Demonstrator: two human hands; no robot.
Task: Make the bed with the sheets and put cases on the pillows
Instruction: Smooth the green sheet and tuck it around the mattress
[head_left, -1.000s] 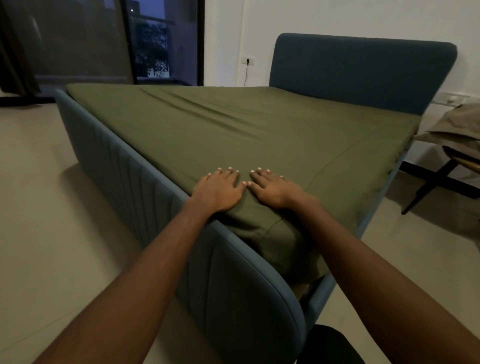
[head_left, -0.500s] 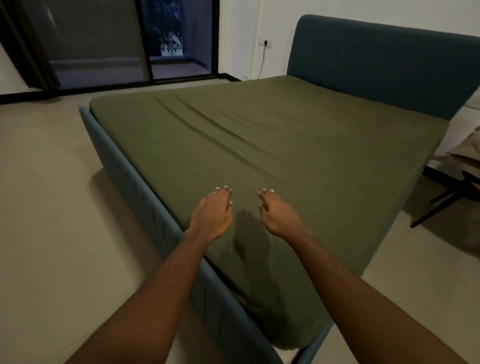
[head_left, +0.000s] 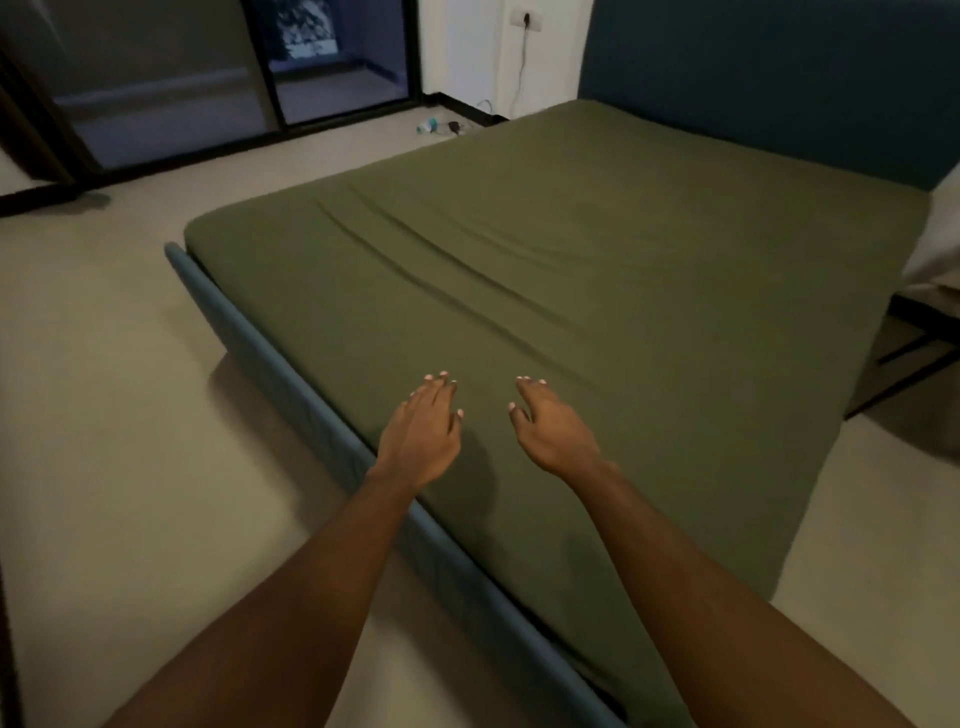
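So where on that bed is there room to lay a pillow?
Nearly all the green sheet is bare, up to the blue headboard. Only the near edge is taken, by the left hand and right hand.

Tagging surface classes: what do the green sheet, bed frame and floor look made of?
Green sheet: matte woven fabric, likely cotton; it shows soft diagonal creases. Bed frame: blue textile upholstery, probably over padding, judging by the rounded edge and lack of shine. Floor: pale, hard, smooth, perhaps tile or screed; no joints show.
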